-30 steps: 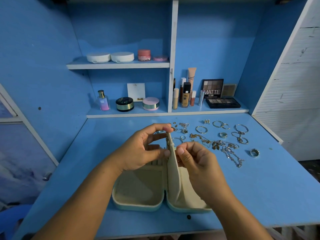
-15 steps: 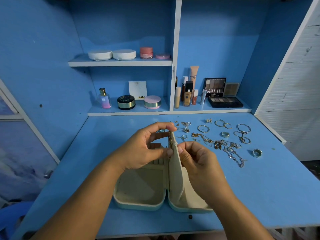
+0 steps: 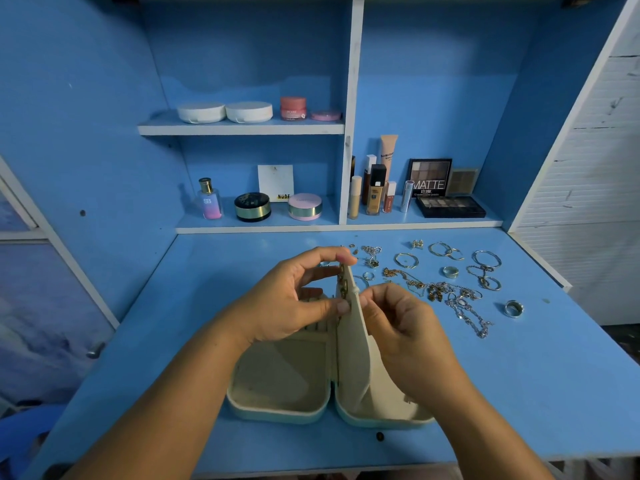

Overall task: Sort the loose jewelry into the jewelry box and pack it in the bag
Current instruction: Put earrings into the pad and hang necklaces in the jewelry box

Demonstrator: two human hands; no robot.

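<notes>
A cream jewelry box lies open on the blue desk, its middle flap standing upright. My left hand pinches the flap's top edge from the left, where a gold chain hangs. My right hand pinches the flap from the right at the same height. Loose jewelry lies behind and to the right: a tangle of chains, hoop earrings, bangles and rings. No bag is in view.
The desk ends in a front edge just below the box. Shelves behind hold cosmetics: a perfume bottle, compacts, foundation tubes and eyeshadow palettes. A white wall panel stands at the right.
My right thumb and fingers have shifted slightly up against the flap. My left hand keeps its pinch on the flap's top with the chain.
</notes>
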